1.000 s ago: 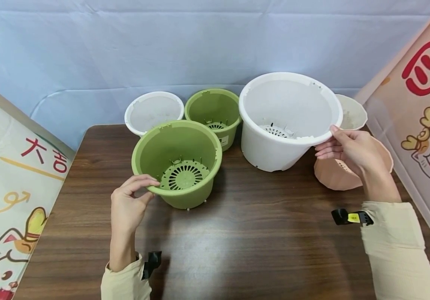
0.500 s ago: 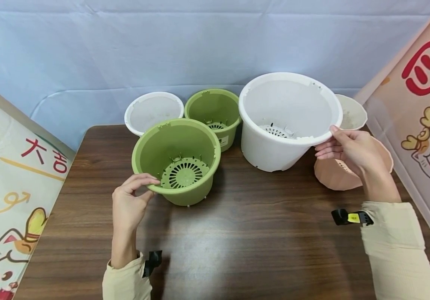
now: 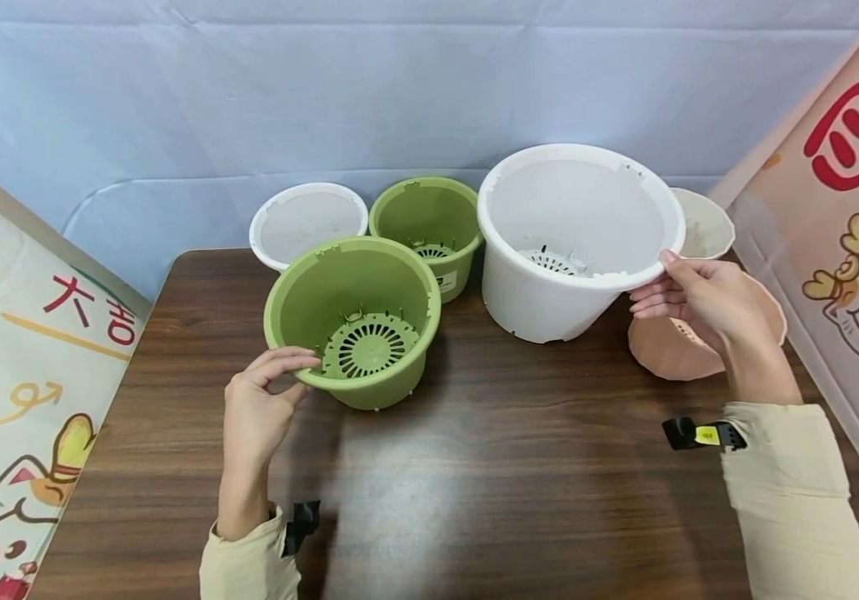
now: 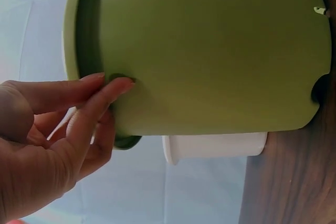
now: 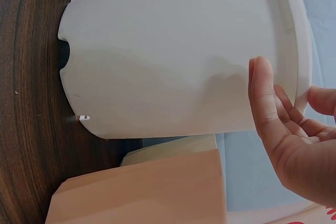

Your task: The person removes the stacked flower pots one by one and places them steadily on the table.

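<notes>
My left hand (image 3: 264,404) pinches the near-left rim of a green plastic flowerpot (image 3: 392,387), which has a slotted drainage base. In the left wrist view, thumb and fingers (image 4: 79,129) hold its lip from either side. At the right, my right hand (image 3: 714,304) grips the right rim of a large white flowerpot (image 3: 541,304). The thumb lies on the lip while the other fingers (image 5: 262,87) are beneath it, as the right wrist view shows. Both pots are upright with their mouths facing up; the white one stands on the table.
Behind the green pot stand a small white pot (image 3: 309,221) and a smaller green pot (image 3: 429,212). A peach faceted pot (image 3: 669,354) and a cream pot (image 3: 706,225) are at the right, on the brown wooden table (image 3: 519,483). Blue cloth (image 3: 414,83) hangs behind.
The green pot and my left hand have shifted very slightly away toward the back of the table. My right hand and the large white pot have stayed in place.
</notes>
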{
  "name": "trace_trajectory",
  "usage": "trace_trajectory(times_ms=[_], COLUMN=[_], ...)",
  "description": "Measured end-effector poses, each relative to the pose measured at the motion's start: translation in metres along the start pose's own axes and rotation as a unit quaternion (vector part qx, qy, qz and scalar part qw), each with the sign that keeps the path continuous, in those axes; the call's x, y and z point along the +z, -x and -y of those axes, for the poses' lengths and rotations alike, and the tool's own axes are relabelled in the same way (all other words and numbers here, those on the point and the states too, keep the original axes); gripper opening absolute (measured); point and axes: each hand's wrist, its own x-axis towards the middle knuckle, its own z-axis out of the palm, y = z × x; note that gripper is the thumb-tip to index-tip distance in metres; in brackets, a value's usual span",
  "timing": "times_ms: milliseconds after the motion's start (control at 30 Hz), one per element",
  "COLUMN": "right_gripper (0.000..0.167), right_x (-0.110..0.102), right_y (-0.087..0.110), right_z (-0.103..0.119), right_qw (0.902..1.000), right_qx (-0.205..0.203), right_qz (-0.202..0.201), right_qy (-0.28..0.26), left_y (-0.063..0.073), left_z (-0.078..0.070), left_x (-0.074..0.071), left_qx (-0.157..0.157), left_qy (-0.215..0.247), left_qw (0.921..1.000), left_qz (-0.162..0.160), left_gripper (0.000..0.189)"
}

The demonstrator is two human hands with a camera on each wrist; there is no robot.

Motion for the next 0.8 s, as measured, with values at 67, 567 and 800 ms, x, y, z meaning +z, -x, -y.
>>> trace_trajectory(times_ms=[67,567,800], right_gripper=[0.027,0.028,0.028], right_x=[0.000,0.000,0.001], right_y=[0.000,-0.001,0.000], right_z=[0.000,0.001,0.001], right_qw=[1.0000,0.9998,1.0000], right_qx=[0.000,-0.004,-0.001], right_qz=[0.002,0.012,0.003], right_qy=[-0.003,-0.017,-0.007], left_y=[0.000,0.004,0.005], left_z=[-0.001,-0.019,-0.029], left_x=[-0.002,-0.033,-0.042], left_qx=[0.001,-0.035,-0.033], left_qy=[-0.010,-0.052,-0.073], left_qw=[0.9999,0.9972,0.9967], left_qz=[0.008,0.040,0.012], left_gripper=[0.029,0.024,0.021])
